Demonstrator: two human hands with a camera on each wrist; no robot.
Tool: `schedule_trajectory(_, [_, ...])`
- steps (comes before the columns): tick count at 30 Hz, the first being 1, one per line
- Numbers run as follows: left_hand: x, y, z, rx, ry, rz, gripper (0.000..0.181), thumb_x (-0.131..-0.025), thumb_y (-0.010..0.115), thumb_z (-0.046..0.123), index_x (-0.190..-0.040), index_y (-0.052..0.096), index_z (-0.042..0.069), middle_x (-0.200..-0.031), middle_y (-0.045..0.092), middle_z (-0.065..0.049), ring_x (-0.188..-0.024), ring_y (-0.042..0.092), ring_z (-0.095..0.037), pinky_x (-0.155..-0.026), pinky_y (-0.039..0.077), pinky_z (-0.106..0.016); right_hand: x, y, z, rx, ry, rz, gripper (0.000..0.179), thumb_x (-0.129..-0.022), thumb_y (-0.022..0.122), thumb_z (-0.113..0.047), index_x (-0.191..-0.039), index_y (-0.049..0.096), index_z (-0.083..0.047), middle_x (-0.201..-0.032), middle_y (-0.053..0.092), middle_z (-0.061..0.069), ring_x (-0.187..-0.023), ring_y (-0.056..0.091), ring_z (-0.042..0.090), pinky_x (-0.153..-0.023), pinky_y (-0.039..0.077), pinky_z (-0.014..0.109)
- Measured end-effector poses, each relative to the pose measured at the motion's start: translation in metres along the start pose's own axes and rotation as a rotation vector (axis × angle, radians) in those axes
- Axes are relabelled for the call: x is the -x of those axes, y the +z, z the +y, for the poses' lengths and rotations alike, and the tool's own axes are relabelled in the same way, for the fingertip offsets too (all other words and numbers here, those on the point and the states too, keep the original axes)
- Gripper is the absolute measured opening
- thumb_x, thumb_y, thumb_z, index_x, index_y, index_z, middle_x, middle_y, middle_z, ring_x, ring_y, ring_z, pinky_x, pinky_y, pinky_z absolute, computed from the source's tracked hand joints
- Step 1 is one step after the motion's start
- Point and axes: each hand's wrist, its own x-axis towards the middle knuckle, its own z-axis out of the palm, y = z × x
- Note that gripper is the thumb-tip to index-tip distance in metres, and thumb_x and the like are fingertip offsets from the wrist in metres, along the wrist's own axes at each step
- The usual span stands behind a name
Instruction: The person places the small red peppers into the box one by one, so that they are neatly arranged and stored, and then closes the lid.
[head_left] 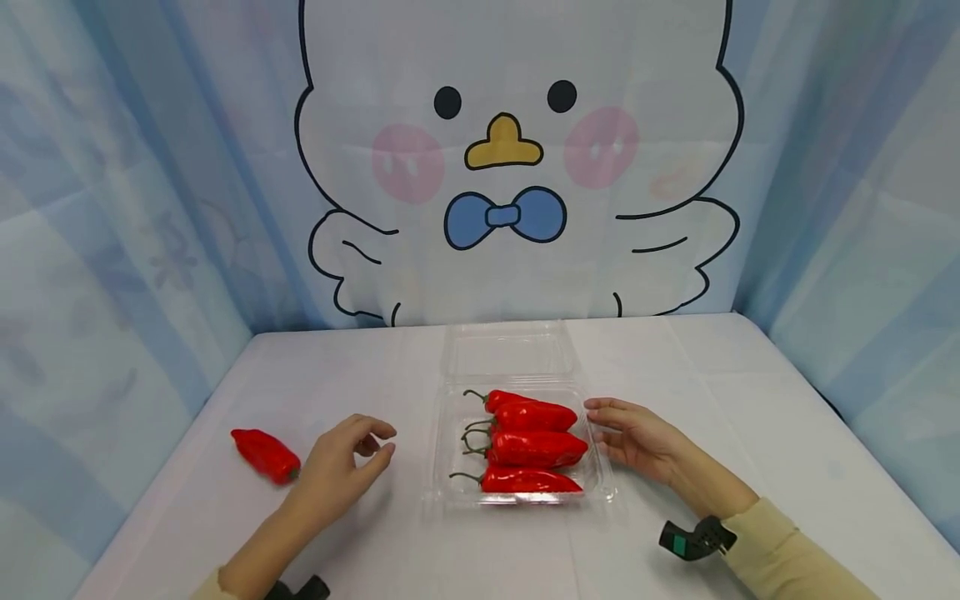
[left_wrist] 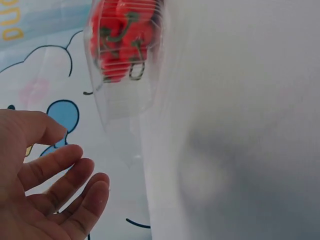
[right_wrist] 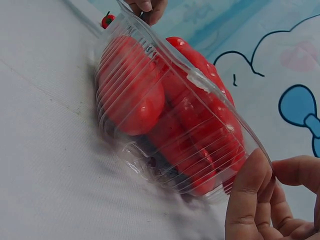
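Observation:
A clear plastic clamshell container (head_left: 442, 467) stands mid-table with its lid (head_left: 510, 350) folded back. Several red peppers (head_left: 536, 448) lie side by side in it, stems toward the left. At its right side, my right hand (head_left: 633, 437) pinches the rim between thumb and finger, as the right wrist view (right_wrist: 272, 205) shows. My left hand (head_left: 341, 467) hovers left of the container, fingers loosely bent, holding nothing. Another red pepper (head_left: 266, 456) lies on the table beyond the left wrist. In the left wrist view, a gap separates the left hand (left_wrist: 55, 180) from the container.
A white cloth covers the table (head_left: 352, 358). Behind it hangs a curtain with a cartoon bird (head_left: 502, 154), and blue patterned curtains (head_left: 112, 250) flank both sides. A dark wrist camera (head_left: 697, 537) sits at the right sleeve.

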Motion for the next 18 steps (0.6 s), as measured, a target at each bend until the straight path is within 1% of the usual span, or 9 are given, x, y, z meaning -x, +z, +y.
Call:
schedule_trajectory(5, [0.002,-0.009,-0.006,-0.033,-0.061,0.009,0.019,-0.093,0.076,0.015,-0.111,0.072,0.012,-0.107,0.072,-0.002,-0.089,0.064,-0.015,-0.082,0.061,-0.037,0.0,0.001,0.0,0.001,-0.002,0.001,0.03,-0.105,0.058,-0.021,-0.132,0.051,-0.01,-0.11,0.06,0.0,-0.087,0.06,0.011,-0.078,0.059,0.019])
schedule_trajectory(14, [0.008,-0.015,-0.015,-0.099,-0.155,-0.033,0.023,-0.093,0.076,0.018,-0.114,0.071,0.009,-0.109,0.07,-0.006,-0.089,0.063,-0.02,-0.08,0.061,-0.036,0.001,0.001,-0.001,0.005,-0.005,-0.001,0.031,-0.106,0.056,-0.021,-0.133,0.05,-0.009,-0.112,0.06,0.001,-0.088,0.061,0.012,-0.079,0.059,0.02])
schedule_trajectory(18, [0.011,-0.017,-0.022,-0.141,-0.179,-0.041,0.025,-0.093,0.075,0.021,-0.115,0.07,0.008,-0.109,0.07,-0.007,-0.09,0.063,-0.022,-0.08,0.061,-0.037,0.001,0.001,-0.001,0.005,-0.005,0.001,0.031,-0.106,0.057,-0.021,-0.133,0.05,-0.009,-0.111,0.06,0.001,-0.087,0.061,0.011,-0.078,0.059,0.019])
